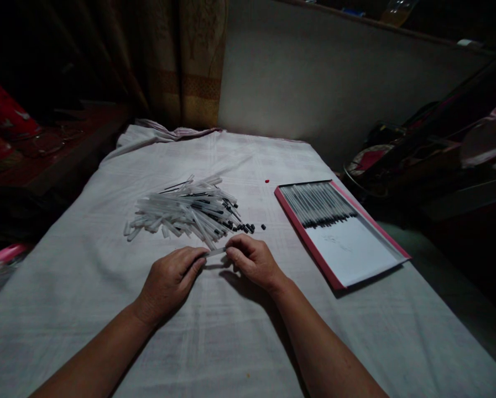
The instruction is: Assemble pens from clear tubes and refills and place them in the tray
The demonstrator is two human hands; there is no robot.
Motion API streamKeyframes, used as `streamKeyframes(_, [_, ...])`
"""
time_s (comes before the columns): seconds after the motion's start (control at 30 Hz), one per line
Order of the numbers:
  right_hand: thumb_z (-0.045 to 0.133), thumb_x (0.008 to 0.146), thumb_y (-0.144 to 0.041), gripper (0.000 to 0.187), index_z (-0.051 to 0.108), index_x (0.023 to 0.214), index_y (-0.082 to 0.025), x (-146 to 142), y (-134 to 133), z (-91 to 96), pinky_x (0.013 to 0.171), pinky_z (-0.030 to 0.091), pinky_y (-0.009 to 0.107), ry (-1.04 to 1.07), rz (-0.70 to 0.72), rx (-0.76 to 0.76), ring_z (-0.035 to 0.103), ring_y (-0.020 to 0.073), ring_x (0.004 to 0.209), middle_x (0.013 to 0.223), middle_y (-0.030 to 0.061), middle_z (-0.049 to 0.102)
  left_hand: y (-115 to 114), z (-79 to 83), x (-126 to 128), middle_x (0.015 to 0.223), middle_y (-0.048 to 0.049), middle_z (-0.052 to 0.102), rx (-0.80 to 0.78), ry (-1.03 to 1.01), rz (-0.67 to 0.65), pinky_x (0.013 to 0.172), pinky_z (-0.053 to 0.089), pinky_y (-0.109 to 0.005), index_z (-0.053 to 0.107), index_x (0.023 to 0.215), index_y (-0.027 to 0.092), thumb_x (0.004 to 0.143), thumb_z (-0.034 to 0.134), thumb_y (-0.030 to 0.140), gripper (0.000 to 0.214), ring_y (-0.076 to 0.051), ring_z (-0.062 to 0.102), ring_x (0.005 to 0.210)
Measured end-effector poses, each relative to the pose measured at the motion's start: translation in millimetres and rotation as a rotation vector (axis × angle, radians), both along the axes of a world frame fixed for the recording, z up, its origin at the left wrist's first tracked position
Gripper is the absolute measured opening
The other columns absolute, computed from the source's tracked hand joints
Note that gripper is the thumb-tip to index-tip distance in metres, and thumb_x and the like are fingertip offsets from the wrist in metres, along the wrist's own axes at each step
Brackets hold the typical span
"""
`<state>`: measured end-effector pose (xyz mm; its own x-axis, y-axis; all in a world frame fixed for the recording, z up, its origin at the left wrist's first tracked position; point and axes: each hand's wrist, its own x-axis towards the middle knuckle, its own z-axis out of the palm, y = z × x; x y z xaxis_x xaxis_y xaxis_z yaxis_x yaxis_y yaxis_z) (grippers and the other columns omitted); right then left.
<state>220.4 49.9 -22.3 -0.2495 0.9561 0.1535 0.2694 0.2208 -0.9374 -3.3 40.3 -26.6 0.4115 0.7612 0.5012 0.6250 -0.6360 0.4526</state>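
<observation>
My left hand [171,279] and my right hand [251,260] meet low over a white cloth-covered table [231,342]. Both are closed on the two ends of one clear pen barrel [215,252], held level between them. Just beyond the hands lies a heap of clear pen barrels [181,213] with black refills among them. Several small black caps [244,226] are scattered at the heap's right edge. To the right a shallow red-rimmed tray [341,232] holds a row of assembled pens [318,204] in its far half.
A tiny red piece [267,181] lies on the cloth beyond the tray. A curtain [189,61] and a grey wall stand behind the table. Dark bags and clutter [430,143] fill the right side, red and pink items [1,121] the left.
</observation>
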Motion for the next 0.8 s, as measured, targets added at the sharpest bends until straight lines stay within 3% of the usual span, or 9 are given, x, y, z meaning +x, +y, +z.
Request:
streamKeyframes(0.1, [0.061,0.086,-0.031,0.015,0.066,0.095,-0.020,0.5,-0.1,1.3,0.063,0.047,0.024,0.019,0.006,0.021,0.062,0.0135,0.066,0.075,0.0007,0.068,0.1,-0.3,-0.2,0.093,-0.0050,0.077,-0.003,-0.008,-0.004,0.077,0.056,-0.025,0.069,0.107,0.019,0.098,0.052,0.030,0.022,-0.017,0.073,0.083])
streamKeyframes(0.23, [0.059,0.087,-0.032,0.016,0.065,0.079,-0.020,-0.6,0.0,3.1,0.061,0.045,0.024,-0.023,-0.028,0.036,0.059,0.0127,0.062,0.068,-0.0001,0.065,0.3,-1.1,-0.2,0.093,-0.0049,0.077,0.008,-0.001,-0.010,0.075,0.055,-0.025,0.069,0.107,0.018,0.098,0.052,0.029,0.022,-0.016,0.073,0.082])
streamKeyframes(0.63, [0.051,0.090,-0.040,0.038,0.053,0.059,-0.020,-6.2,-1.7,0.6,0.052,0.036,0.022,-0.034,-0.046,-0.013,0.046,0.0105,0.051,0.052,-0.0029,0.049,-1.4,1.5,-1.8,0.093,-0.0037,0.077,0.055,-0.054,-0.005,0.079,0.055,-0.025,0.070,0.108,0.020,0.094,0.061,0.026,0.017,-0.016,0.072,0.085])
streamKeyframes(0.8, [0.051,0.091,-0.041,0.030,0.057,0.070,-0.020,-5.3,-1.9,2.2,0.054,0.038,0.022,-0.022,-0.014,-0.029,0.049,0.0109,0.053,0.057,-0.0033,0.053,-1.5,2.7,-0.3,0.093,-0.0037,0.077,0.056,-0.065,-0.002,0.077,0.056,-0.026,0.070,0.107,0.020,0.094,0.061,0.026,0.017,-0.017,0.073,0.084])
